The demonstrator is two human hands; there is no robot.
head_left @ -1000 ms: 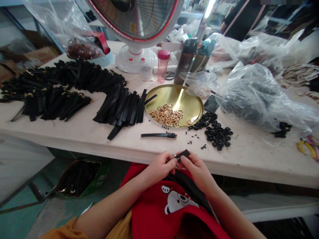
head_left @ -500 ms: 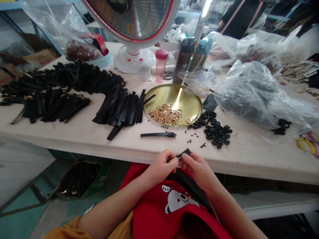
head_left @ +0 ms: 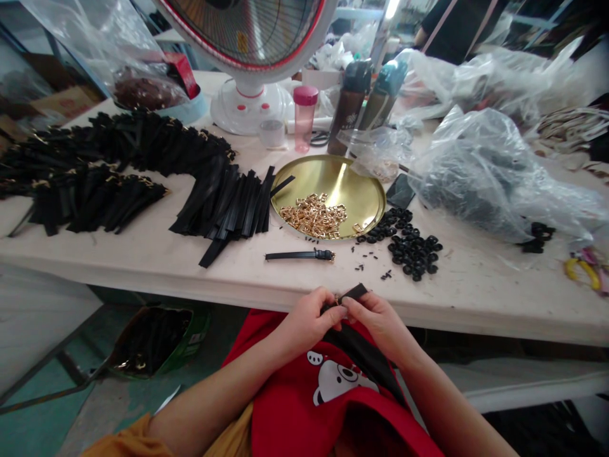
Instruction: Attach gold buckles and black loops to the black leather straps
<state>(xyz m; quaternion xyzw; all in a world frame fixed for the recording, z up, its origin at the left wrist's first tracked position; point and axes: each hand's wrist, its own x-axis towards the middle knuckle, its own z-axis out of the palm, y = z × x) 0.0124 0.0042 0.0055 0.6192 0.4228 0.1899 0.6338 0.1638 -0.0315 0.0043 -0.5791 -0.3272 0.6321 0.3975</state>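
My left hand [head_left: 308, 318] and my right hand [head_left: 377, 321] meet just below the table's front edge, both pinched on a short black strap [head_left: 353, 294] with a small gold buckle between the fingertips. On the table just beyond lies a finished black strap with buckle [head_left: 299, 256]. A round brass tray [head_left: 361, 184] holds a heap of gold buckles [head_left: 314, 218]. A pile of small black loops [head_left: 412, 247] lies to the tray's right. Black straps [head_left: 228, 203] fan out to its left.
More black straps with gold ends [head_left: 85, 171] cover the table's left side. A fan [head_left: 247, 57], a pink cup [head_left: 304, 117] and two bottles [head_left: 366, 105] stand at the back. Plastic bags [head_left: 485, 171] fill the right. A green box of straps [head_left: 152, 339] sits on the floor.
Both hands stay pinched on the strap and have shifted only slightly, working it between the fingers. The view has tilted a little.
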